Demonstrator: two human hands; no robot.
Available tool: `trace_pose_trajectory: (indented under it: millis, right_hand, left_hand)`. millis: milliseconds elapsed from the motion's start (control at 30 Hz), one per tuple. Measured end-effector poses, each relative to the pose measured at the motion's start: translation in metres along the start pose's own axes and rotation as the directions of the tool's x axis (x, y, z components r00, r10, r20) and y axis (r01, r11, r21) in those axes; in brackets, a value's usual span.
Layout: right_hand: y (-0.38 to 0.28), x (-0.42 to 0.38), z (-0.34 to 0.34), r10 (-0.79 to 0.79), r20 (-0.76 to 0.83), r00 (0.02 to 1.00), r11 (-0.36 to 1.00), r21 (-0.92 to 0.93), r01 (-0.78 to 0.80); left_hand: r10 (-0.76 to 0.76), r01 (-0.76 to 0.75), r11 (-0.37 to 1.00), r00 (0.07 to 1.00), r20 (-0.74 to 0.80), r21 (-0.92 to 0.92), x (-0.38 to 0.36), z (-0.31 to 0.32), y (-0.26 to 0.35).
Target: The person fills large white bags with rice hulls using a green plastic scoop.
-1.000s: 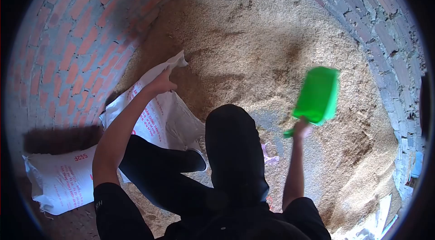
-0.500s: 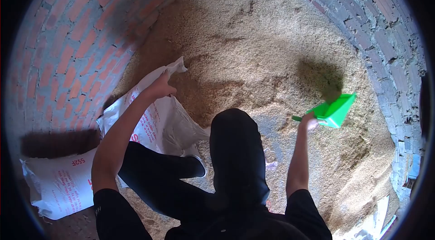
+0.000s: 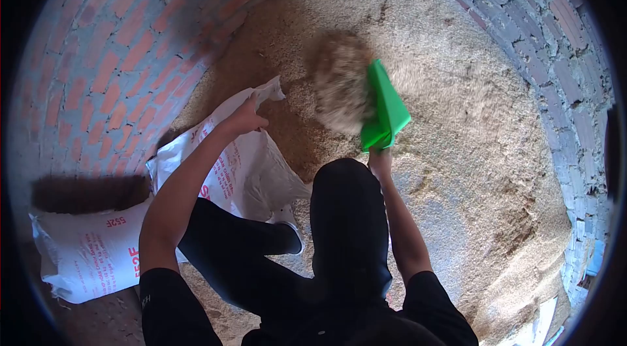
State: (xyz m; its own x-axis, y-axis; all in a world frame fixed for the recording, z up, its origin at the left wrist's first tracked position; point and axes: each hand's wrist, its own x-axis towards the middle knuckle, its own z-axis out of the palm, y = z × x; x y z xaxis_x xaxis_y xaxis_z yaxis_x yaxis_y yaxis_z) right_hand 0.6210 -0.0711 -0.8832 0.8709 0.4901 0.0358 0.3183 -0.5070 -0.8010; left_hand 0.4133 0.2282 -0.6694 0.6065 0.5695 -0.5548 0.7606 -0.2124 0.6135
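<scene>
Swung across from the right since the earlier frame: green scoop [image 3: 386, 108], tilted, loose husks [image 3: 343, 81] beside it, blurred. Handle end is gripped by right hand [image 3: 380, 158], fingers closed. Sack [image 3: 251, 163] is held at its rim by left hand [image 3: 245, 119], fingers clamped on the edge.

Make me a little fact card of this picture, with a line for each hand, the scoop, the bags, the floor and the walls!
Left hand: holds the edge of the near sack
Right hand: grips the scoop
Scoop: green, tilted, blurry clump beside it
Other bag: white, red print, lying down
Floor: loose tan grains
Walls: brick
</scene>
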Motion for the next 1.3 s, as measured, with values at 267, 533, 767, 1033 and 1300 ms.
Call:
trace_pose_trajectory:
  millis: [267, 533, 767, 1033, 1300]
  right_hand:
    - [-0.003, -0.057, 0.006, 0.044, 0.267, 0.963, 0.961, 0.253, -0.114]
    - [-0.026, -0.052, -0.010, -0.102, 0.083, 0.991, 0.932, 0.357, 0.066]
    - [-0.048, -0.043, -0.028, -0.236, -0.106, 0.966, 0.880, 0.400, 0.259]
    - [0.119, -0.052, -0.188, 0.713, -0.465, 0.525, 0.669, 0.675, -0.311]
    - [0.237, -0.053, -0.355, 0.664, -0.738, -0.122, 0.711, 0.674, -0.201]
  left_hand:
    - [0.068, -0.068, 0.997, 0.998, -0.019, -0.020, -0.008, 0.001, -0.011]
    - [0.104, -0.104, 0.995, 0.994, 0.042, 0.003, 0.001, -0.002, -0.028]
    - [0.032, -0.032, 0.999, 0.999, -0.013, 0.025, -0.027, -0.004, -0.007]
    - [0.291, -0.278, 0.933, 0.957, -0.022, 0.228, -0.023, -0.008, -0.032]
    - [0.088, -0.088, 0.985, 0.996, 0.004, 0.148, -0.029, -0.013, -0.037]
